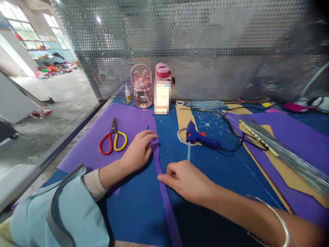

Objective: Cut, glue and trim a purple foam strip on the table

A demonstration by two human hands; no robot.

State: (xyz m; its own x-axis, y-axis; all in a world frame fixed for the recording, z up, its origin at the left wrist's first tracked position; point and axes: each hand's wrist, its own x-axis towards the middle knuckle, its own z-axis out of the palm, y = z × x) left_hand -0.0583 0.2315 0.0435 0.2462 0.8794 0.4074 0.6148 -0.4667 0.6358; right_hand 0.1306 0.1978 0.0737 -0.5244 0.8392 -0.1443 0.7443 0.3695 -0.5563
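A long narrow purple paper strip (166, 202) runs lengthwise down the blue work surface between my hands. My left hand (138, 150) has its fingers bent and pressed together on the strip's upper part. Lower down, my right hand (186, 180) is closed, its thumb and curled forefinger pinching the strip's right edge. Left of my left hand, scissors (114, 135) with one red and one yellow handle lie partly open on a purple sheet (89, 137). Beyond my right hand, a blue glue gun (203, 137) rests on a white ring (181, 139), a translucent glue stick (189, 152) at its rear.
A pink clear bottle (143, 91), a second pink bottle (163, 70), a blurred pale rectangle (161, 97) and a small glue bottle (128, 94) stand at the back. Perforated metal panel (192, 41) rises behind. Right: black cord (233, 132), wrapped wires (290, 154), purple sheets (303, 133).
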